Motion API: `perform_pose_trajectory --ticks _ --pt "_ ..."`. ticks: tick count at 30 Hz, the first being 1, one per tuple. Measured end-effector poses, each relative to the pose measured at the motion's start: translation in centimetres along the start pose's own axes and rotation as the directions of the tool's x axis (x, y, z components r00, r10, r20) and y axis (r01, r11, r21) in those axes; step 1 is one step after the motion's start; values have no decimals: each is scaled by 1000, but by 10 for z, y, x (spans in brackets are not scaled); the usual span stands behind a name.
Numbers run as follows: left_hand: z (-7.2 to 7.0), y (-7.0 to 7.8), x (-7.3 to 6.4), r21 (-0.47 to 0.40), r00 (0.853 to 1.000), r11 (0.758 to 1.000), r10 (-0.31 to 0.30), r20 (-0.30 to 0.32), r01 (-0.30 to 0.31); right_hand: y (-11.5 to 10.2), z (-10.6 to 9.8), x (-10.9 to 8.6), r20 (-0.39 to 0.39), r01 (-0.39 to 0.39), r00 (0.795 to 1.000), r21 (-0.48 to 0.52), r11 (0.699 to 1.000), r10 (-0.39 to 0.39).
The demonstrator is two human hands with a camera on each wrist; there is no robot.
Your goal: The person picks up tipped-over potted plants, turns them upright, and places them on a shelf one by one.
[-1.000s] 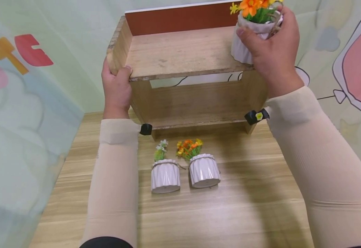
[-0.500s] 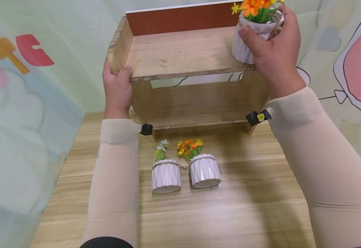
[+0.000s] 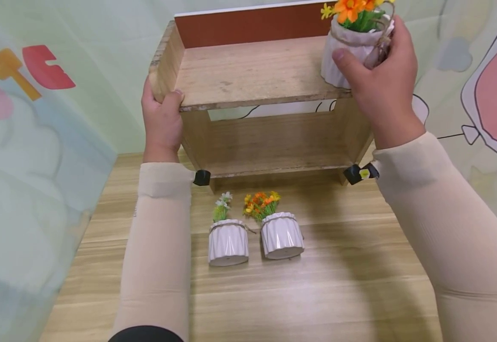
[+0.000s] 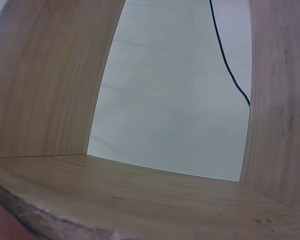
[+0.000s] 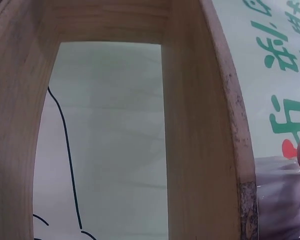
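A small wooden shelf unit (image 3: pixel 248 71) stands at the back of the wood-grain surface. My left hand (image 3: pixel 163 123) grips the left front corner of its upper board, thumb on top. At that board's right end sits a white fluted flowerpot (image 3: pixel 332 66) with orange and yellow flowers and a twine band. My right hand (image 3: pixel 387 90) holds this pot from the right, thumb on its front; the other fingers are mostly hidden. Part of the pot (image 5: pixel 280 200) also shows in the right wrist view. The left wrist view looks into the lower compartment (image 4: pixel 165 200).
Two more white flowerpots lie tipped over before the shelf: one with white flowers (image 3: pixel 228 244), one with orange flowers (image 3: pixel 282 235). A printed curtain (image 3: pixel 81 118) hangs behind and at the left side. A reddish-brown back panel (image 3: pixel 252 26) borders the upper board.
My right hand has slid slightly down and right along the pot, its thumb now lower on the front. The left hand stays on the shelf corner.
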State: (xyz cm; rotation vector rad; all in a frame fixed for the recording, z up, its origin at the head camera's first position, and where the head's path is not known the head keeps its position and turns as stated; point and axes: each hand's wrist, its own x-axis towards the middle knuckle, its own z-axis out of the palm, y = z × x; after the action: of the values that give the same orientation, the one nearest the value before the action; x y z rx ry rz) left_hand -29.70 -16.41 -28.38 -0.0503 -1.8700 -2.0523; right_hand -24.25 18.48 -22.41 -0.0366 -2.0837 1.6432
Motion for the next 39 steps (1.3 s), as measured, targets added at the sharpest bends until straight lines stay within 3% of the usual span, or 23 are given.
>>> perform_pose_trajectory --ticks 12,17,22,29,39 --pt "-1 4 -4 56 1000 998 -14 -8 14 -7 -6 -30 -37 -36 998 149 988 42" --pt "0 4 -4 35 1000 999 -11 -1 11 -5 -9 -43 -53 17 999 239 971 -5" --pt "1 4 -2 24 1000 1000 -8 -4 8 -3 -9 -60 -36 51 998 210 976 -45" --pt "1 3 -1 -1 1000 1000 0 -2 0 6 -8 -80 -7 19 1000 108 994 -18" --pt "1 4 -3 37 1000 999 -8 -8 8 29 -1 -107 92 28 995 57 998 -33"
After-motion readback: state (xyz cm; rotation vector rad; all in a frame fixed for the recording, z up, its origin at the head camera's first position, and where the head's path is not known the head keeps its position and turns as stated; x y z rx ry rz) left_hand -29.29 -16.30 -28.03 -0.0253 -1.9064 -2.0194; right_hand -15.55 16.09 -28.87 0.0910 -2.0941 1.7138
